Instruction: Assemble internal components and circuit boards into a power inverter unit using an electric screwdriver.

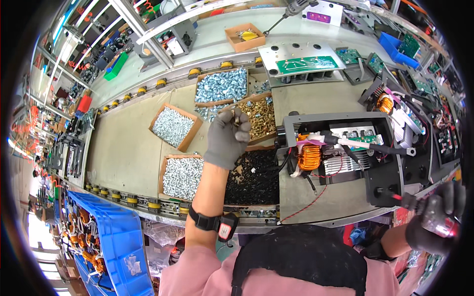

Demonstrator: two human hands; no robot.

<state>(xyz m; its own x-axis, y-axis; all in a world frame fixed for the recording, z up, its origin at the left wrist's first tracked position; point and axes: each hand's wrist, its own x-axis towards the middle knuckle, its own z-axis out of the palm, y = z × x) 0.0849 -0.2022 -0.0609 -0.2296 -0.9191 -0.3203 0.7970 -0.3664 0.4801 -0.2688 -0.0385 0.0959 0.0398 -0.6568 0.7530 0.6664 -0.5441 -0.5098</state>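
My left hand [226, 140], in a grey glove, is held over the edge of a cardboard box of brass-coloured fasteners [261, 116]. Its fingers are curled, and a small brass-coloured piece shows between them; its exact shape is too small to make out. At the far right, my right hand [429, 232], in a dark glove, grips a power screwdriver [439, 214] with a lit red spot, its bit pointing left. Between the hands lies an open black metal housing [340, 118] with a copper-wound coil [309, 155], a finned heat sink and thick cables.
Boxes of blue-silver screws [222, 85], silver screws [173, 126], white-silver screws [182, 176] and black screws [256, 182] surround my left hand. A plate with a green circuit board [306, 64] stands beyond the housing. A blue crate [118, 241] of coils sits at lower left.
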